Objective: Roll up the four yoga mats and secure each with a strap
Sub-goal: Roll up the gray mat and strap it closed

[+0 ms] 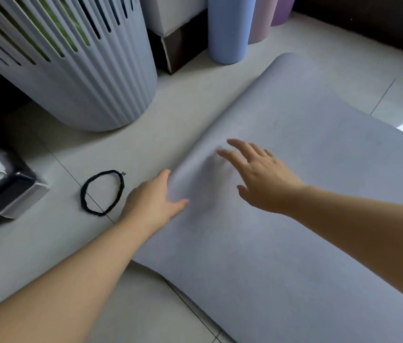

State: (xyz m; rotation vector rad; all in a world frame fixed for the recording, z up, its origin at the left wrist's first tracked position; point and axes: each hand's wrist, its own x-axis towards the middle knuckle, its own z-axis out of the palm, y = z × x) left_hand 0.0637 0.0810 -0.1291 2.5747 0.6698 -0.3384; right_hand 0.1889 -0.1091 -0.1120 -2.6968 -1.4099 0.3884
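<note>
Down on the pale tiled floor (47, 243), a grey-lavender foam yoga mat (294, 231) lies unrolled, running from the bottom right up toward the far wall. The left hand (152, 200) is at the mat's left edge, its thumb lying on top of the mat and its index finger running along the edge. The other fingers are hidden by the mat, so it cannot be told whether they grip it. The right hand (260, 177) is over the mat just beside the left, with fingers straight and spread, holding nothing; blur hides whether the fingertips touch the surface. A black elastic loop strap (82, 198) lies flat on the floor, just left of the left hand and apart from the mat. Beyond the mat's far end, three rolled mats stand upright side by side: a blue one (230, 30), a pink one (262, 21) and a purple one (282, 8). A white ribbed slatted basket (91, 78) stands to the left.
</note>
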